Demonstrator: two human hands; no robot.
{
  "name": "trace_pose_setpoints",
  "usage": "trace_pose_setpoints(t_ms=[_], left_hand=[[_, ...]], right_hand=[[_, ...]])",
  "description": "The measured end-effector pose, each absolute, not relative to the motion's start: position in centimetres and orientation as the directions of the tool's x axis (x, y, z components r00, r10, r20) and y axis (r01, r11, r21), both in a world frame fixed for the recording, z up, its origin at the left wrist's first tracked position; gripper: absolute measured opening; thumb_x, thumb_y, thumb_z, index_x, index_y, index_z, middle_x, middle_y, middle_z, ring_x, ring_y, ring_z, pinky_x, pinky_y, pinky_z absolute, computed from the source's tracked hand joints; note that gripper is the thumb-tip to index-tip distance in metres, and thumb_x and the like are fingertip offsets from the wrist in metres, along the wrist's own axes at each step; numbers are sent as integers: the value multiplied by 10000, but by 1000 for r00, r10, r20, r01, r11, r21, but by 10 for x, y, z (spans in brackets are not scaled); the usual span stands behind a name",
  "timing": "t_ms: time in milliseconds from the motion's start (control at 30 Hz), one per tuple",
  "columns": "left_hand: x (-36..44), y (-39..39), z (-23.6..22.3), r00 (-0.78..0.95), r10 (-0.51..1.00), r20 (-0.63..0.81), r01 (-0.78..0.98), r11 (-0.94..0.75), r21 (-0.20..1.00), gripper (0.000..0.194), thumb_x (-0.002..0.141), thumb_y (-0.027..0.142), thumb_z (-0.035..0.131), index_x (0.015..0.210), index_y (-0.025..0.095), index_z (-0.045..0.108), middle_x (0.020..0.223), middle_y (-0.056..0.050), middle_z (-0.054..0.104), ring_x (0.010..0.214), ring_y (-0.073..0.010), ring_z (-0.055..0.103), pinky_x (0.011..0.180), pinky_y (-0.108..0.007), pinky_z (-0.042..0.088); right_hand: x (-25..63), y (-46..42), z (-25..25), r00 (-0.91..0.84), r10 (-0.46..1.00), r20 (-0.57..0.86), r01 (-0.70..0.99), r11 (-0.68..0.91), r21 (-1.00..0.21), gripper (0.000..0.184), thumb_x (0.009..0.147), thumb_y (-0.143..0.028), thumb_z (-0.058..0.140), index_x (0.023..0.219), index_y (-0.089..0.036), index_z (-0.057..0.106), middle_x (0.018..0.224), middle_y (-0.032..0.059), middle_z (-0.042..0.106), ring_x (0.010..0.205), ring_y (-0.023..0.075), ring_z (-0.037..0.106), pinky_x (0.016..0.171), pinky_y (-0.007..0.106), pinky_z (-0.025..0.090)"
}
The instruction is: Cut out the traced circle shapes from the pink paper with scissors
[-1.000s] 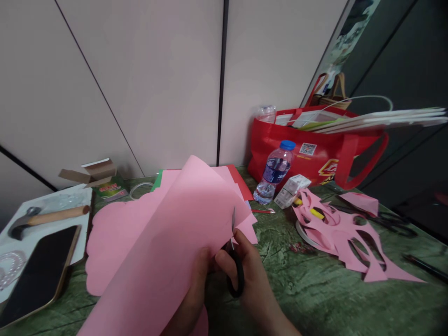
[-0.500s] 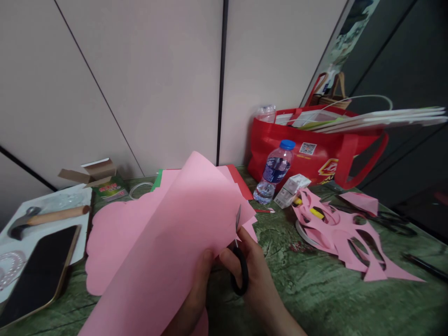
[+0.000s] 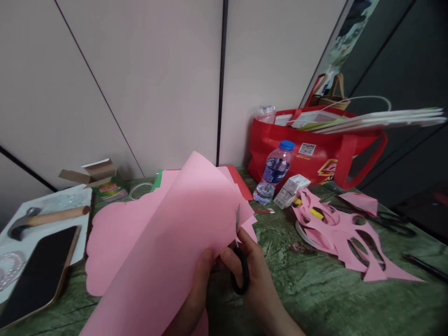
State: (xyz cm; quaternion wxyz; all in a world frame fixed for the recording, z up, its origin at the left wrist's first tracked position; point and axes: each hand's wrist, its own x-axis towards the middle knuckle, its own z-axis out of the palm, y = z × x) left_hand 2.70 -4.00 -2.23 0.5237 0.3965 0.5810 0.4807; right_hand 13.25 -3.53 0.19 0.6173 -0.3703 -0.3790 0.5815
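Note:
A large curved sheet of pink paper (image 3: 175,233) rises in front of me, its lower edge pinched by my left hand (image 3: 196,291), thumb on top. My right hand (image 3: 254,270) is closed round black-handled scissors (image 3: 241,273), with fingers through the loop. One blade shows above the paper near its right edge; the rest of the blades is hidden behind the sheet and my fingers. Behind the held sheet lies a scallop-edged pink paper (image 3: 115,233), partly covered, on the green table.
On the left are a hammer (image 3: 52,217), a phone (image 3: 40,275) and an opened small box (image 3: 108,182). To the right stand a water bottle (image 3: 273,172), a red bag (image 3: 308,144) and a small white carton (image 3: 291,190), with pink paper scraps (image 3: 350,238) and a black pen (image 3: 425,267) nearby.
Almost nothing differs. The scissors and my right hand have shifted very slightly, and the pink sheet stays in place.

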Motion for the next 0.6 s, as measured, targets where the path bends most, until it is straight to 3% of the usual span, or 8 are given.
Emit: trace_pose_setpoints(t_ms=[200,333,400,600], left_hand=[[29,-40,-14,-114,954,-278,-35,276,961,342,614,539,614,775,243,671,1008,-38,685,1098,-277,528,1023,-411,319],[32,-44,-6,-236,952,-197,90,223,971,239,617,475,621,657,239,618,885,-52,693,1042,-301,554,1024,-461,290],[34,-46,-3,-258,949,-179,111,213,971,227,608,452,621,689,240,613,882,-53,681,1038,-308,549,1024,-472,280],[36,-46,-4,-256,951,-175,94,204,974,217,624,458,590,689,252,572,973,-53,654,1078,-291,521,1035,-438,273]], right_hand=[[134,-34,1,47,997,57,-435,72,-897,261,693,-368,689,839,-199,553,573,-65,526,466,69,437,437,166,352],[136,-33,1,48,995,89,-451,102,-887,282,697,-319,697,919,-216,556,743,-20,622,608,110,546,570,205,441],[136,-33,2,44,995,90,-455,100,-885,284,704,-313,690,934,-218,553,808,0,642,675,133,571,620,227,455],[136,-33,2,53,996,76,-468,92,-879,254,686,-323,696,852,-224,532,756,-9,645,619,133,562,564,221,449]])
